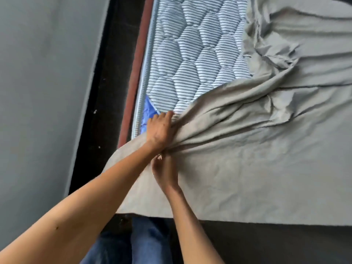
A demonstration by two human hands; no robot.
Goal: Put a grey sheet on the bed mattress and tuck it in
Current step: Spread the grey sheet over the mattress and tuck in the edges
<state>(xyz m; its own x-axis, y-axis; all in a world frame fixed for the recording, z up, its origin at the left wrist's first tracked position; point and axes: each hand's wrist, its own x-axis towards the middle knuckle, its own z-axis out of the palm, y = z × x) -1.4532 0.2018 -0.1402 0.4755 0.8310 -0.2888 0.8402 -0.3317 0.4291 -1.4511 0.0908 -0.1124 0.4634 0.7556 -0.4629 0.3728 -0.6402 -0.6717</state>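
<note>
Person is standing at the bed's near edge, jeans (144, 242) showing at the bottom. Sheet (266, 159) is lying on the mattress (200, 54), covering the near and right parts, its near edge hanging over the side. The far-left stretch of striped quilted mattress is lying bare. Sheet is bunching into folds that fan out to the right from the hands, with more wrinkles far right.

Left hand (160, 128) is gripping the gathered sheet near the mattress's left edge, fingers curling around the bunch. Right hand (165, 172) is lying on the sheet just under the left wrist, fingertips curling into the same gather and pinching it. The two hands are nearly touching.

Blue patch (149, 108) is showing just beside the left hand. Red-brown frame (137, 73) is running along the mattress's left side, with a grey wall (47, 73) beyond.
</note>
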